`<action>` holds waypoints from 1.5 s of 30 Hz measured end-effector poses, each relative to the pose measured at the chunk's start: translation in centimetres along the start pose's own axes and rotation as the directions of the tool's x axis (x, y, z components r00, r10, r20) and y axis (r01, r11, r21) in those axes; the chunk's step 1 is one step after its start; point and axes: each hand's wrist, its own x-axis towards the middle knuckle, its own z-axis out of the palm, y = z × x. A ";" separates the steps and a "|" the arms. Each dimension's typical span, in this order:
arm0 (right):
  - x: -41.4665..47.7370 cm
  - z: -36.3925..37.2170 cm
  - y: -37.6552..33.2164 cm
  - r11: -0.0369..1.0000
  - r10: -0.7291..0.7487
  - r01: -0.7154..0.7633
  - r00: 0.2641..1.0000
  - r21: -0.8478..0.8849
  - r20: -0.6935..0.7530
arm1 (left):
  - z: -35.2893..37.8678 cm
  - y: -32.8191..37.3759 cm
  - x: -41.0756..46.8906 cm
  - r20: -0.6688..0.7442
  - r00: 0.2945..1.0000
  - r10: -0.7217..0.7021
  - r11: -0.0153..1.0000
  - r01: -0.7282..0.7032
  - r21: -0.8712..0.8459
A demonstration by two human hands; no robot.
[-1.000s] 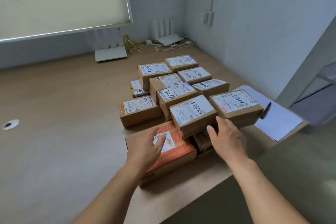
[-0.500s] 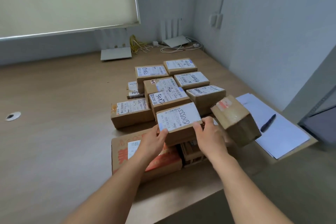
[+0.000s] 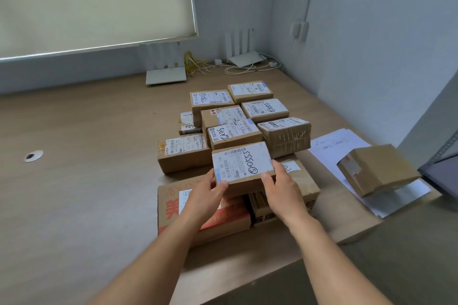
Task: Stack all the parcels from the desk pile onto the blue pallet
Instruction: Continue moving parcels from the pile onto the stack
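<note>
A pile of several brown cardboard parcels (image 3: 233,131) with white labels sits on the wooden desk (image 3: 86,181). Both hands hold the nearest top parcel (image 3: 241,164), which is marked 0555. My left hand (image 3: 208,195) grips its near left corner and my right hand (image 3: 282,190) grips its near right corner, thumbs on top. This parcel lies above a large orange-printed box (image 3: 173,210). Another brown parcel (image 3: 379,168) is tilted over the papers at the desk's right edge. The blue pallet is not in view.
White papers (image 3: 334,146) lie at the desk's right edge, next to a grey shelf frame (image 3: 443,163). Two white routers (image 3: 166,75) (image 3: 244,58) and cables stand at the back wall. A cable hole (image 3: 33,155) is at the left.
My hands moved from the two front parcels to grip the 0555 parcel from both sides. The right-hand parcel tumbled off the pile to the right, over the papers.
</note>
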 end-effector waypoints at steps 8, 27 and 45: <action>-0.8 0.9 0.0 0.999 -0.047 0.046 0.999 0.020 0.015 | -0.7 -0.9 -0.9 -0.036 0.999 0.006 1.000 -0.005 0.007; -6.0 7.3 -4.6 0.958 -0.283 0.284 0.959 -0.030 0.012 | -8.3 -5.3 -7.2 -0.201 0.979 0.016 0.998 -0.027 -0.051; -17.8 23.8 -19.5 0.858 -0.509 0.514 0.847 0.010 0.152 | -28.0 -15.8 -20.1 -0.452 0.892 -0.019 0.993 -0.035 -0.110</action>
